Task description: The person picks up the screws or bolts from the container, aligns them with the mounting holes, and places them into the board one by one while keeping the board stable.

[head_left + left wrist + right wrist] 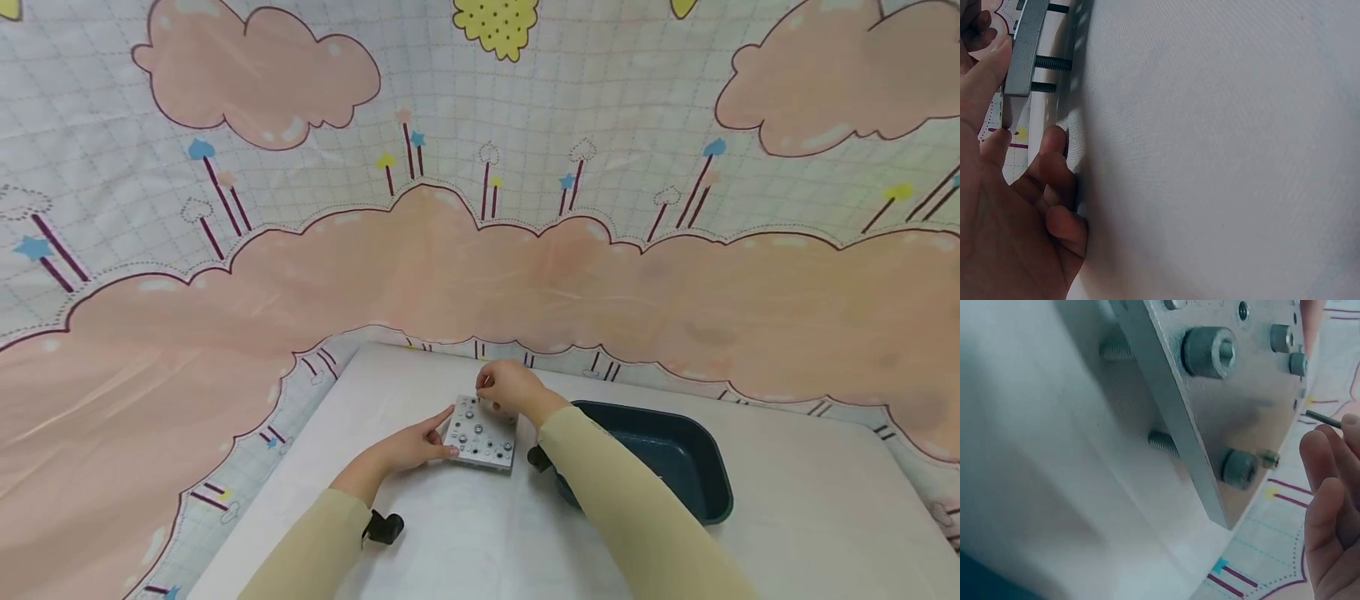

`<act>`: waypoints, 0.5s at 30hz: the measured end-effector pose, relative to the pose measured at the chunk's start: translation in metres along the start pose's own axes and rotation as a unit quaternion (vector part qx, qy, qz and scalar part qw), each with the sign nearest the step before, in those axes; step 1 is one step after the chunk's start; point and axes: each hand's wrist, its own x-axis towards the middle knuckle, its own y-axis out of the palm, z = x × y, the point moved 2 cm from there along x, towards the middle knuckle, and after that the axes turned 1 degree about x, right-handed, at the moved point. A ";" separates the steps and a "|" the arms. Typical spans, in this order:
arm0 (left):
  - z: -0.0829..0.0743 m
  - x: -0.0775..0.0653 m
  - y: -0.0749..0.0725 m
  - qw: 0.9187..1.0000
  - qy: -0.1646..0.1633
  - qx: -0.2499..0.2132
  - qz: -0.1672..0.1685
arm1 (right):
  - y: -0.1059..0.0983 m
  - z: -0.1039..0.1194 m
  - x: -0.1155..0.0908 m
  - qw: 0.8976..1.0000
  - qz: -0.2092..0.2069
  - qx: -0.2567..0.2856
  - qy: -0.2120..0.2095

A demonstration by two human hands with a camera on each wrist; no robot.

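A silver metal plate (483,433) studded with socket-head screws (1210,352) stands over the white table, threaded shanks (1054,63) sticking out beneath it. My left hand (414,443) holds the plate by its left side, thumb at the near corner and forefinger up along the edge; the remaining fingers are curled in the left wrist view. Above the plate's far edge, my right hand (512,390) pinches a thin dark metal rod (1324,419). Most of the rod is hidden by the fingers. A small brass-coloured screw (1269,459) stands beside a larger one near the plate's corner.
A dark blue-green tray (716,475) sits right of the plate, partly behind my right forearm. Black camera mounts (384,528) are strapped to both wrists. Patterned cloth (600,292) hangs behind and to the left of the white table (817,500).
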 end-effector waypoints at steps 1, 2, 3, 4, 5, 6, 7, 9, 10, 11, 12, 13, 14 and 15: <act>0.000 0.000 0.000 1.000 0.001 -0.001 0.002 | 0.002 -0.001 0.002 1.000 -0.002 0.000 0.004; 0.001 0.000 0.000 1.000 0.002 -0.005 0.003 | 0.004 -0.001 0.003 1.000 -0.003 -0.002 0.005; 0.001 0.000 0.000 1.000 0.004 -0.005 0.003 | 0.005 -0.002 0.004 1.000 -0.004 -0.005 0.007; 0.001 0.001 0.001 1.000 0.004 -0.007 0.002 | 0.007 -0.002 0.006 1.000 -0.005 -0.006 0.009; 0.002 0.001 0.000 1.000 0.003 -0.007 0.002 | 0.008 -0.002 0.007 1.000 -0.005 -0.006 0.011; 0.002 0.001 0.000 1.000 0.003 -0.007 0.001 | 0.009 -0.002 0.008 1.000 -0.005 -0.007 0.013; 0.002 0.001 0.000 1.000 0.001 -0.008 0.000 | 0.009 -0.002 0.009 1.000 -0.006 -0.008 0.014; 0.002 0.000 0.000 1.000 -0.001 -0.008 0.000 | 0.011 -0.002 0.010 1.000 -0.005 -0.011 0.016; 0.001 0.000 0.000 1.000 0.000 -0.009 0.000 | 0.010 -0.002 0.010 1.000 -0.006 -0.011 0.019; 0.000 -0.001 0.000 1.000 0.001 -0.008 -0.001 | 0.010 -0.002 0.010 1.000 -0.007 -0.012 0.021; -0.001 -0.001 0.000 1.000 0.002 -0.008 -0.001 | 0.010 -0.002 0.010 1.000 -0.008 -0.012 0.022; -0.001 -0.001 0.000 1.000 0.003 -0.006 -0.001 | 0.010 -0.002 0.010 1.000 -0.008 -0.011 0.024; -0.002 -0.001 0.000 1.000 0.003 -0.007 -0.001 | 0.010 -0.002 0.010 1.000 -0.007 -0.009 0.025; -0.002 -0.002 0.000 1.000 0.005 -0.007 -0.002 | 0.011 -0.002 0.010 1.000 -0.008 -0.007 0.026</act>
